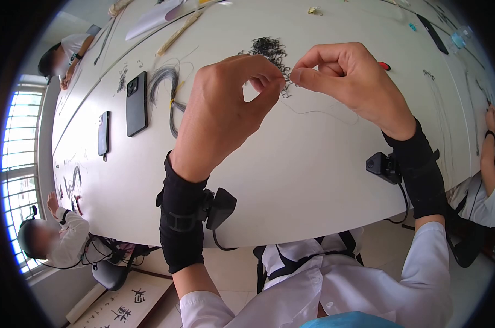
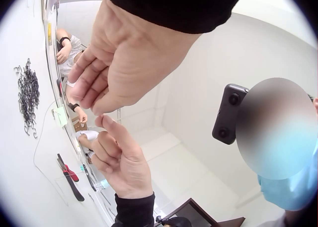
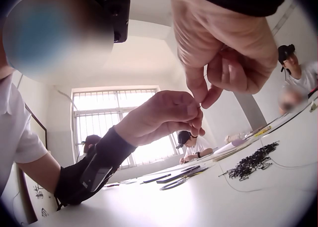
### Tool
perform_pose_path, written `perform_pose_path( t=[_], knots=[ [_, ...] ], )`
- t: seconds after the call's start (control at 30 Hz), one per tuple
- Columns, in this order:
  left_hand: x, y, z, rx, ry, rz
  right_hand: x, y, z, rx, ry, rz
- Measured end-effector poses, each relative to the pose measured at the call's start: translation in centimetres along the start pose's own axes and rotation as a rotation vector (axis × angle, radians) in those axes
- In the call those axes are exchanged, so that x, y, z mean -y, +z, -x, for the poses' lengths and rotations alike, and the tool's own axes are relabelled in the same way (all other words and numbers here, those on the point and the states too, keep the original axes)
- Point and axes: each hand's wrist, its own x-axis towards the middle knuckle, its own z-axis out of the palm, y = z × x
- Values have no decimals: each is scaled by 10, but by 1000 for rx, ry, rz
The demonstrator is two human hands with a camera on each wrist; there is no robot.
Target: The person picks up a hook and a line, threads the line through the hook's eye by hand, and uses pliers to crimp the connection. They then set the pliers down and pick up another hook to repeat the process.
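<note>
In the head view, the left hand (image 1: 225,104) and right hand (image 1: 356,82) are raised over the table, their fingertips nearly meeting. Thumb and index finger of each hand pinch a tiny dark piece, too small to identify. The right wrist view shows the left hand (image 3: 159,115) beside the right hand (image 3: 223,53), thumb tips and index tips close together. Beyond the fingertips lies a pile of small black curled pieces (image 1: 268,48). A thin thread (image 1: 326,112) curves across the tabletop below the right hand.
Left of the hands lie a looped grey strand bundle (image 1: 173,93), a large dark phone (image 1: 137,104) and a smaller phone (image 1: 104,134). Red-handled scissors (image 2: 70,175) lie near the pile in the left wrist view. Other people sit around the white table (image 1: 307,175).
</note>
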Motion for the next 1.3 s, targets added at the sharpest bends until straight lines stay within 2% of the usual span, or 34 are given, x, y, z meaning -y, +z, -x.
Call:
perform_pose_path(
  t=[0.17, 0.27, 0.37, 0.5, 0.6, 0.77, 1.0, 1.17, 1.3],
  knots=[
    [0, 1, 0, -32, 32, 17, -8, 4, -1, -14, -79, -55],
    [0, 2, 0, -33, 35, 13, -4, 0, -1, 6, -48, -27],
    [0, 2, 0, -21, 15, 11, -16, 6, -4, -65, -116, -61],
    [2, 2, 0, -9, 5, -10, -16, 5, -4, -47, -88, -26],
    [10, 7, -1, -65, 118, 8, -8, 2, -2, -25, -30, 2],
    [7, 7, -1, -57, 108, 21, 1, -3, -1, 27, 42, 23],
    [7, 7, -2, -49, 141, 55, -10, 1, -4, 43, 11, -55],
    [-1, 3, -1, -6, 39, 32, -9, 3, -2, 63, 11, -158],
    [-3, 2, -1, 9, -7, 46, -4, 0, -2, 81, 59, -133]
  ],
)
